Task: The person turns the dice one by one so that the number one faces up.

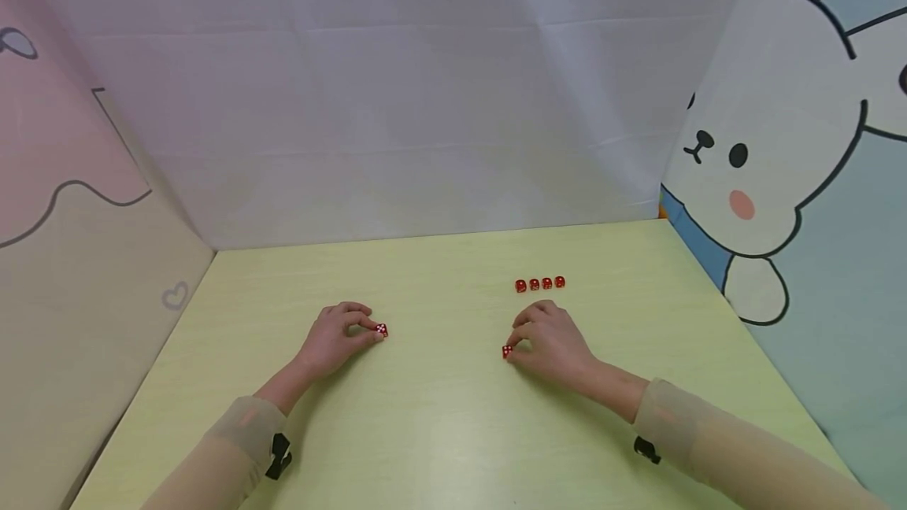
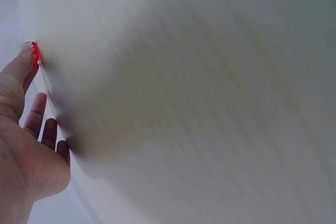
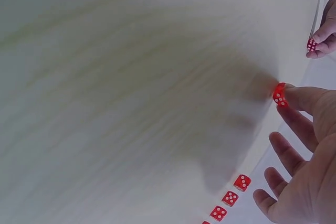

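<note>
Between thumb and forefinger, my left hand [image 1: 342,338] pinches a red die [image 1: 382,330] with white pips, low over the left-middle of the table. The left wrist view shows that die [image 2: 35,54] at the fingertips, with the other fingers spread below. My right hand [image 1: 551,343] pinches a second red die [image 1: 506,352] right of the table's middle. In the right wrist view this die [image 3: 280,95] sits between thumb and forefinger, at or just above the surface; I cannot tell which.
Several red dice [image 1: 541,284] stand in a short row behind my right hand. The pale yellow table [image 1: 439,431] ends at a white cloth backdrop [image 1: 425,116]. Printed panels stand on both sides, the right one with a cartoon rabbit [image 1: 765,156].
</note>
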A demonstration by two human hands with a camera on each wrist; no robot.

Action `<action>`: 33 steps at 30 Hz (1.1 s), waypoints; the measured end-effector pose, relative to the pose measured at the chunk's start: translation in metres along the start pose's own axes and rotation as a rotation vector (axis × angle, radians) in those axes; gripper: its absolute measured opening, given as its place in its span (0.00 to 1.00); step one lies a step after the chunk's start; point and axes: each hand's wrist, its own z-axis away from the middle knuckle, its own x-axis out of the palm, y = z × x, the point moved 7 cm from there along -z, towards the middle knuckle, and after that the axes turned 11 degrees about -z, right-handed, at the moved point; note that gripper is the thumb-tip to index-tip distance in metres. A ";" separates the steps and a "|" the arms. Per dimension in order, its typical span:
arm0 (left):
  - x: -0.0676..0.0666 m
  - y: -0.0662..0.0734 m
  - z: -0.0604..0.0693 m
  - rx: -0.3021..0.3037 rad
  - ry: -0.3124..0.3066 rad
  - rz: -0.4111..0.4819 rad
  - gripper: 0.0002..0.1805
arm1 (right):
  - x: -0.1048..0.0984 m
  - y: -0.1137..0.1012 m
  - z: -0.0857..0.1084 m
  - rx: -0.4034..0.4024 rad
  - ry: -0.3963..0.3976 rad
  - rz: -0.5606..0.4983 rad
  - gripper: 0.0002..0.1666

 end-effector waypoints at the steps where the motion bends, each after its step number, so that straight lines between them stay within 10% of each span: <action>1: 0.000 0.000 0.000 0.001 0.002 -0.001 0.07 | 0.000 0.000 0.000 -0.003 0.001 0.001 0.06; 21: -0.001 0.000 0.000 0.008 0.007 -0.007 0.07 | 0.004 0.021 0.007 0.192 0.036 -0.326 0.06; 33: -0.001 0.000 0.000 0.012 0.005 -0.004 0.06 | 0.010 0.022 0.009 0.182 0.060 -0.323 0.05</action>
